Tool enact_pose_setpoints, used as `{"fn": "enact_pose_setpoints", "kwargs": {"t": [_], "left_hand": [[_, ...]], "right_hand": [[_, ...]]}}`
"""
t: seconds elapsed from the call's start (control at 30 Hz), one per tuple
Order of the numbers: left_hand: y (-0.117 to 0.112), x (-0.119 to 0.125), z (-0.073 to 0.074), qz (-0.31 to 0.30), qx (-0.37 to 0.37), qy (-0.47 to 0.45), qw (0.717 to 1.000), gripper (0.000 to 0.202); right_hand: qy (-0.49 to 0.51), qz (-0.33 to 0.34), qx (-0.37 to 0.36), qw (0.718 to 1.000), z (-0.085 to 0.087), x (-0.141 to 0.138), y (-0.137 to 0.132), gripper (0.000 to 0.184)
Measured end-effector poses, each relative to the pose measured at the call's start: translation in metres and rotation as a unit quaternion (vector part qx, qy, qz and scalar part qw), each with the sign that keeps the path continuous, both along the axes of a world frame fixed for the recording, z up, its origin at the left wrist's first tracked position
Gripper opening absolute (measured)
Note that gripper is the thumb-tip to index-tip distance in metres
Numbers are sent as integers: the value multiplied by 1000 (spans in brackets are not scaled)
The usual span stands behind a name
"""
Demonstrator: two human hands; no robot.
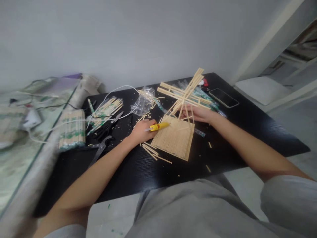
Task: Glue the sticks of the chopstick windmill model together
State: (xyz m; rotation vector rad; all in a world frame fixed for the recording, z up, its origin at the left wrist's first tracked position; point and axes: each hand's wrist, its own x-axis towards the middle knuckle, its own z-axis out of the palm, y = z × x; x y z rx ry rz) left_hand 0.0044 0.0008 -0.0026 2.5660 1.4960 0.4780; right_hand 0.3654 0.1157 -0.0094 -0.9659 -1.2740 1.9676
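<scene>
My left hand point(141, 131) is closed round a yellow glue gun point(158, 126), its tip pointing right over a flat panel of wooden sticks point(174, 138) on the black table point(237, 129). My right hand point(198, 114) rests at the far edge of the panel, fingers curled on the upright stick frame point(184, 94) that rises from it and crosses like a windmill. Loose sticks point(153, 152) lie beside the panel, just under my left wrist.
Scissors point(106, 127), pliers point(100, 150), packs of chopsticks point(73, 129) and a white cable point(116, 91) lie at the left. A clear plastic bag point(142, 102) and a phone point(223, 98) sit further back. A glass-topped surface point(22, 145) adjoins the table's left side.
</scene>
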Motion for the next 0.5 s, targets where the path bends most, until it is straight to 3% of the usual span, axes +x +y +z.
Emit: {"fn": "enact_pose_setpoints", "kwargs": {"t": [0.37,0.5], "left_hand": [[3,-7,-1,-13,12,-11,1000,19],[3,-8,0,-9,7,-18,1000,15]], "right_hand": [[55,28,19,998,-3,-8,1,13],[68,15,20,997,0,-11,-2,24]]}}
